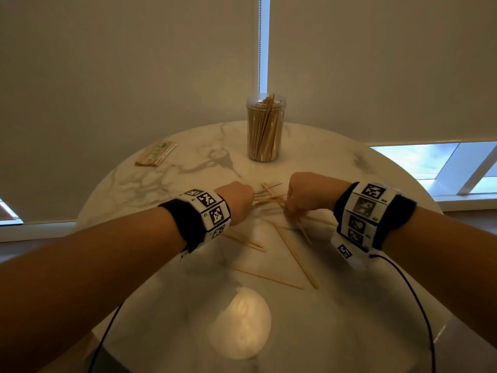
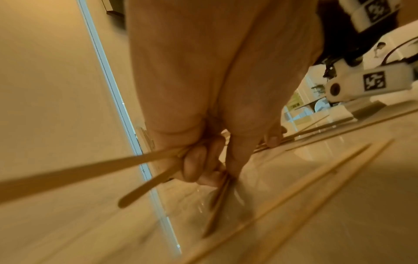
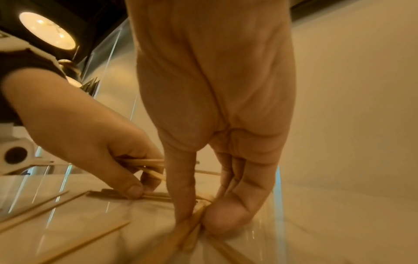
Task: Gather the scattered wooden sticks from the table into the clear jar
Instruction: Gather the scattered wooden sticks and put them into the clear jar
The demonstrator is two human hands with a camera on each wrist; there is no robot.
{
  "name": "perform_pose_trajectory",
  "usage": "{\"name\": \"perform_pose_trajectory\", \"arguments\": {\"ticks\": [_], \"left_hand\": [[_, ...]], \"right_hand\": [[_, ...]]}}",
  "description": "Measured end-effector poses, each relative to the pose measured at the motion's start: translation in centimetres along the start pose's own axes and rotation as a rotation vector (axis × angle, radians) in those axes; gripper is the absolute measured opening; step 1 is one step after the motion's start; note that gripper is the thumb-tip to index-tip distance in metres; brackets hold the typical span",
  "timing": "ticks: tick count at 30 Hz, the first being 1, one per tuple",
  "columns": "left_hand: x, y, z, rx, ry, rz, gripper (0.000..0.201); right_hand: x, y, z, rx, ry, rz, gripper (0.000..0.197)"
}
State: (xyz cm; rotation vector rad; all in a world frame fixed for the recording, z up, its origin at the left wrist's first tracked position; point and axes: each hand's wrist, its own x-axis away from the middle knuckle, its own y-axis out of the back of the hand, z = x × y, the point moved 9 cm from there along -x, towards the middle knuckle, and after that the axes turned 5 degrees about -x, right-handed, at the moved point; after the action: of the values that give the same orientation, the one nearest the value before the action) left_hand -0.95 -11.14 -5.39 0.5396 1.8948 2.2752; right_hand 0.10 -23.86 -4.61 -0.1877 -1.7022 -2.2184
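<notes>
Loose wooden sticks (image 1: 295,254) lie crossed on the near half of the round marble table (image 1: 390,179), some running toward its near edge. Just beyond them, at the table's middle, both hands work the same small heap. The left hand (image 1: 238,201) has its fingers curled round a few sticks already picked up, thumb and forefinger reaching down to the heap. The right hand (image 1: 304,196) pinches the ends of several sticks between thumb (image 3: 181,187) and fingertips against the tabletop. Toward the far edge stands the clear jar (image 1: 265,127), open-topped and packed with upright sticks. A wrapped bundle of sticks (image 1: 156,153) sits near the far left edge. The gathering step looks to be under way; next, each hand probably needs to lift its handful clear and carry it across to the jar's mouth.
</notes>
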Motion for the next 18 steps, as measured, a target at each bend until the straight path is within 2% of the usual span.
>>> {"name": "perform_pose_trajectory", "arguments": {"ticks": [5, 9, 11, 14, 18], "left_hand": [[-0.5, 0.1, -0.2, -0.040, 0.010, 0.045, 0.027], [-0.7, 0.4, 1.8, 0.067, 0.100, 0.056, 0.036], [-0.8, 1.6, 3.4, 0.218, 0.155, 0.001, 0.041], [-0.8, 3.2, 5.1, 0.636, 0.201, -0.076, 0.034], [-0.6, 3.9, 5.4, 1.156, 0.289, -0.150, 0.028]], "right_hand": [[0.7, 0.0, -0.2, 0.062, -0.079, -0.032, 0.025], [0.7, 0.2, -1.4, -0.064, -0.122, -0.027, 0.030], [0.7, 1.0, -2.3, -0.233, -0.142, -0.060, 0.027], [1.0, 2.8, -3.0, -0.434, -0.124, -0.138, 0.028], [2.0, 5.2, -1.8, -0.623, -0.008, -0.247, 0.023]]}}
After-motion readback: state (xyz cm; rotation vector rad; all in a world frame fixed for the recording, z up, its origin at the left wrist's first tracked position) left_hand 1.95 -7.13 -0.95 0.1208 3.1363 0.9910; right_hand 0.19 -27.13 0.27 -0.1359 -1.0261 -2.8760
